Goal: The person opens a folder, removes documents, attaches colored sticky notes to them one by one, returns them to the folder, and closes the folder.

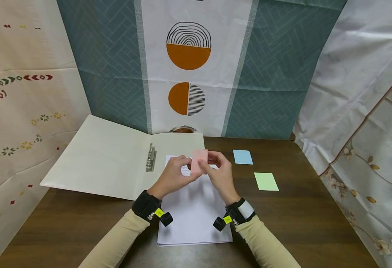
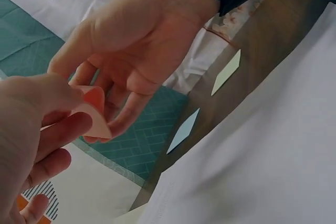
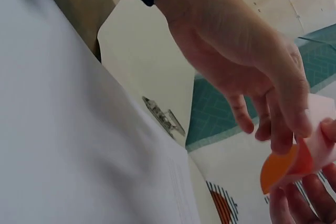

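Both hands hold a small pink sticky note (image 1: 199,158) up above a stack of white paper (image 1: 196,216). My left hand (image 1: 177,173) pinches its left side between thumb and fingers. On the other side, my right hand (image 1: 222,175) pinches the note with its thumb across the front. Seen from the left wrist, the pink note (image 2: 95,121) is bent into a curve between the hands. In the right wrist view the note (image 3: 321,109) also looks curled, partly covered by fingers. The paper's upper part is partly hidden behind the hands.
An open white binder (image 1: 105,160) with a metal clip (image 1: 150,158) lies at the back left, its right side partly under the paper. To the right, a blue sticky note (image 1: 243,157) and a green sticky note (image 1: 266,181) lie on the brown table (image 1: 303,219). Patterned cloths surround the table.
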The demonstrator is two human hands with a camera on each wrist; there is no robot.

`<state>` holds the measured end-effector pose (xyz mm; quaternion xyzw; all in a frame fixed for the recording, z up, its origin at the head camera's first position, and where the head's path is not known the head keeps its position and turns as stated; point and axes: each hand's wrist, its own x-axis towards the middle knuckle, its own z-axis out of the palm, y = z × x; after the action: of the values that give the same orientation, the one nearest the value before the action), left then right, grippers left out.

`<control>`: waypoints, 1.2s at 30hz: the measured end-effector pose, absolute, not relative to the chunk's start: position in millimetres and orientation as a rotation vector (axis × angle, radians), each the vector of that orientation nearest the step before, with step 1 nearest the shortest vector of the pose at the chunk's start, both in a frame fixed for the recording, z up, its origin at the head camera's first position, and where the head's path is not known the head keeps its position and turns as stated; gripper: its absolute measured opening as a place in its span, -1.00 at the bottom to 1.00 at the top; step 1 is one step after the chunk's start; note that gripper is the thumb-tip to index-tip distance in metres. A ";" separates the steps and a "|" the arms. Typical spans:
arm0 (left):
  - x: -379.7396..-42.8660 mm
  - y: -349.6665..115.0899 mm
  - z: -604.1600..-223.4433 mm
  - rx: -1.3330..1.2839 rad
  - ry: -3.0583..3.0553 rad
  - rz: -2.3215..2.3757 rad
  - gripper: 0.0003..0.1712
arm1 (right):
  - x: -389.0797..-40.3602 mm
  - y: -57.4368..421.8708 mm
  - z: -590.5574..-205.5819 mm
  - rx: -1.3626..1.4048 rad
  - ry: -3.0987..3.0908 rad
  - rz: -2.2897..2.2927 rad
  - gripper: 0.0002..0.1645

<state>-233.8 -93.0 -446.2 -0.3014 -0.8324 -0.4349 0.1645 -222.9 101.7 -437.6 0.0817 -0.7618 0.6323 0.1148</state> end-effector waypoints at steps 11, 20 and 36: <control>-236.3 -96.9 -446.9 -0.885 -2.363 -1.270 -0.87 | -225.1 107.4 -435.3 0.293 -2.198 1.849 -0.49; -237.1 -99.3 -445.6 -0.699 -2.265 -1.226 -0.82 | -231.5 117.5 -440.7 0.231 -2.160 1.831 -0.54; -238.1 -96.4 -448.3 -0.696 -2.174 -1.143 -0.84 | -229.8 114.7 -440.5 0.192 -2.189 1.840 -0.55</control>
<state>-238.1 -96.4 -448.3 -0.2610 -0.8149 -0.4285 0.2903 -229.8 114.7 -440.5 0.0664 -0.7565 0.6359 0.1374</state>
